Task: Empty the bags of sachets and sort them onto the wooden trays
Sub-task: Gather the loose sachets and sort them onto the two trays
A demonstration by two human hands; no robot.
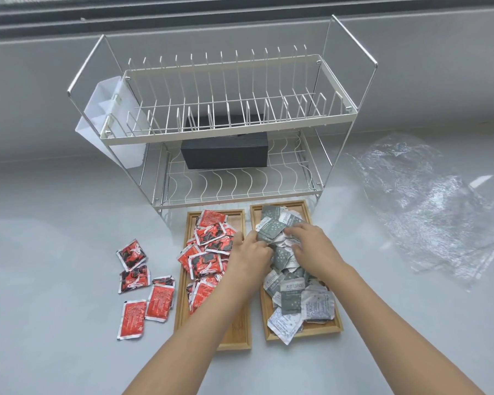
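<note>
Pressing both hands, left [250, 256] right [311, 246], fingers curled, onto grey sachets [290, 292]

Two wooden trays [211, 342], five loose red sachets [131, 254], one dish rack [226, 132], one black box [224, 153]

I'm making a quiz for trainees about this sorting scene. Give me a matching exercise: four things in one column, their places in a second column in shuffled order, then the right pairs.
Things:
1. black box
2. clear plastic bag
3. grey and white sachets
4. loose red sachets

Places:
A. on the counter, left of both trays
B. on the lower shelf of the wire rack
C. on the right wooden tray
D. on the counter, right of the rack

Pairs: 1-B, 2-D, 3-C, 4-A
</note>
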